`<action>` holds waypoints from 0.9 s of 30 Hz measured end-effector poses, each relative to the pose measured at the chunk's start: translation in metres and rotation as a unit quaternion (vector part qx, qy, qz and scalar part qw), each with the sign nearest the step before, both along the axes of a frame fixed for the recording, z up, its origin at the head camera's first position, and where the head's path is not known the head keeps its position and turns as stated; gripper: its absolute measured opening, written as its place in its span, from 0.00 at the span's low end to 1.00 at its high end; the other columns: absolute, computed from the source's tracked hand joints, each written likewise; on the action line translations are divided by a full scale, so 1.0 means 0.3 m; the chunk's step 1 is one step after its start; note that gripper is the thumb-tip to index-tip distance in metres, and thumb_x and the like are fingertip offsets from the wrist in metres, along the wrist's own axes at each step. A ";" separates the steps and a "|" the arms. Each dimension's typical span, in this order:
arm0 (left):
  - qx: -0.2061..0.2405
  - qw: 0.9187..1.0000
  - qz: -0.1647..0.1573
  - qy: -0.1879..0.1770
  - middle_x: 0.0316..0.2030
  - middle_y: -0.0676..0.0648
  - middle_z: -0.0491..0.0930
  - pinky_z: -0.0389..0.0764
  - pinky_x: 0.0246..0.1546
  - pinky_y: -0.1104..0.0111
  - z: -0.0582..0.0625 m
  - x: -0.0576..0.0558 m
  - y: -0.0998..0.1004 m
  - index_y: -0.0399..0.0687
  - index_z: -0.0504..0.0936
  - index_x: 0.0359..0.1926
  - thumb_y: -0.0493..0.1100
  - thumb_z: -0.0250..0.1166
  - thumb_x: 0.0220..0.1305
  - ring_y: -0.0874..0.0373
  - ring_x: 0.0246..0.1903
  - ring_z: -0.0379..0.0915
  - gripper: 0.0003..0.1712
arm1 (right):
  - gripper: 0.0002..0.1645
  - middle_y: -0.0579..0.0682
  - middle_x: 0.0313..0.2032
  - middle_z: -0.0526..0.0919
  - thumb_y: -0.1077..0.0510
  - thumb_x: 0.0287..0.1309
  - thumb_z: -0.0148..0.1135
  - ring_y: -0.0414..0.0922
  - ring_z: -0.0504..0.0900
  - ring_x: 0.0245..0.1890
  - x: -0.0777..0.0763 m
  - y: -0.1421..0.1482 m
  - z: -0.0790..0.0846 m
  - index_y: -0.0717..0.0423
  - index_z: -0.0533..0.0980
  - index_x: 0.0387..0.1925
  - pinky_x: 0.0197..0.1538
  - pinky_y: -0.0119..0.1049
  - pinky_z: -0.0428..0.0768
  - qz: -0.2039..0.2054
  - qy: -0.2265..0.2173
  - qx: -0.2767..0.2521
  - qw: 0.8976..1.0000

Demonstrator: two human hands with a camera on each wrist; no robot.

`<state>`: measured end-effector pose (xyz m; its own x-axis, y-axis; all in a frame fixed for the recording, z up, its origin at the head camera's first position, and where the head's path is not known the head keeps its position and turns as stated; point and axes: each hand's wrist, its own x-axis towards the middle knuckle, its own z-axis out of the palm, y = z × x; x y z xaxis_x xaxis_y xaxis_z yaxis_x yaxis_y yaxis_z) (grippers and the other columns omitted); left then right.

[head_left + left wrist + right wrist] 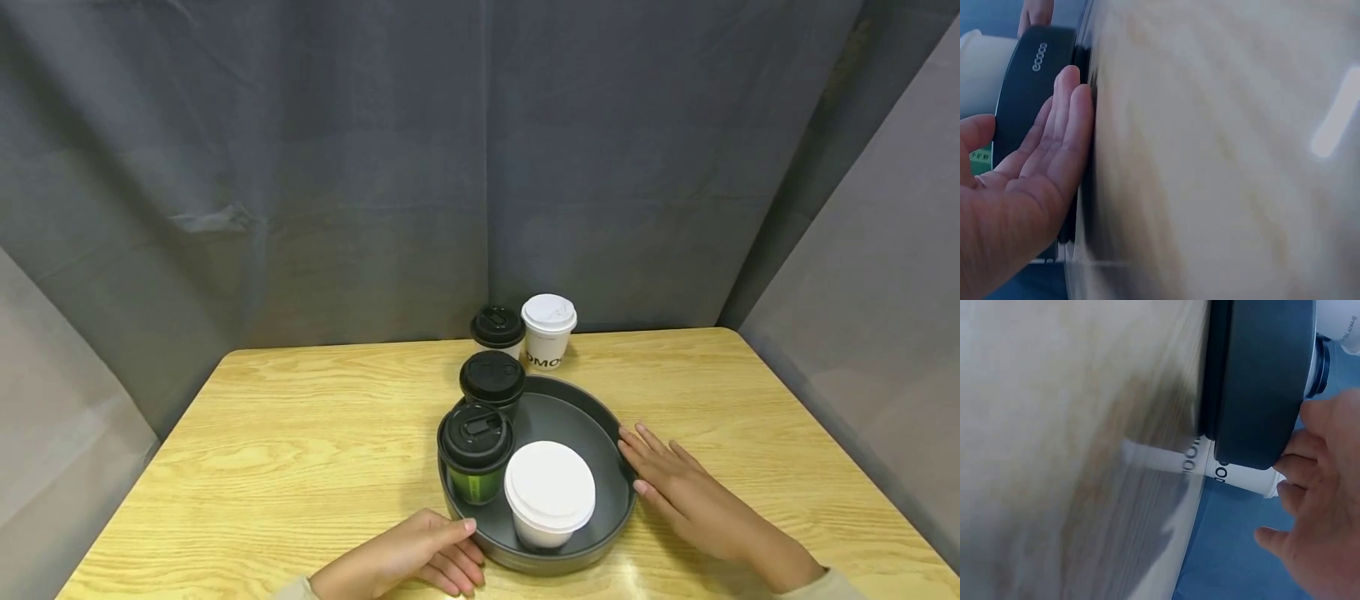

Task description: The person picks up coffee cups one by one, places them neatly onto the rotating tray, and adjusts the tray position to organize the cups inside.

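Observation:
A round dark grey tray with a raised wall lies near the table's front, holding three lidded paper cups. These are a white cup at the front, a green cup with a black lid at the left, and another black-lidded cup behind it. At the tray's front left, my left hand rests its thumb tip by the rim, its straight fingers lying along the outer wall. My right hand touches the right side with extended fingers; its fingertips meet the wall near the rim in the right wrist view.
Behind the tray, a white-lidded cup with dark lettering stands beside a black-lidded cup. The wood-grain table extends to both sides. Grey curtains hang along the back, with pale panels at the sides.

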<state>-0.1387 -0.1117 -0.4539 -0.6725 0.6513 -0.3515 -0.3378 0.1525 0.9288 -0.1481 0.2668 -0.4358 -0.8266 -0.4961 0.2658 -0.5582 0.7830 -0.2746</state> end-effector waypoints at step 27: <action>-0.105 0.989 0.050 0.092 0.31 0.39 0.84 0.85 0.31 0.64 0.027 -0.171 -0.100 0.26 0.79 0.37 0.58 0.45 0.74 0.56 0.27 0.82 0.35 | 0.33 0.51 0.70 0.62 0.41 0.72 0.42 0.41 0.48 0.73 0.128 -0.091 0.029 0.53 0.62 0.70 0.61 0.15 0.17 0.062 -0.097 0.091 0.989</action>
<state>-0.1899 -0.1417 -0.4457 -0.7952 0.5044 -0.3365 -0.1882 0.3222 0.9278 -0.1097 0.2396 -0.4270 -0.7833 -0.6216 0.0060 -0.6036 0.7583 -0.2463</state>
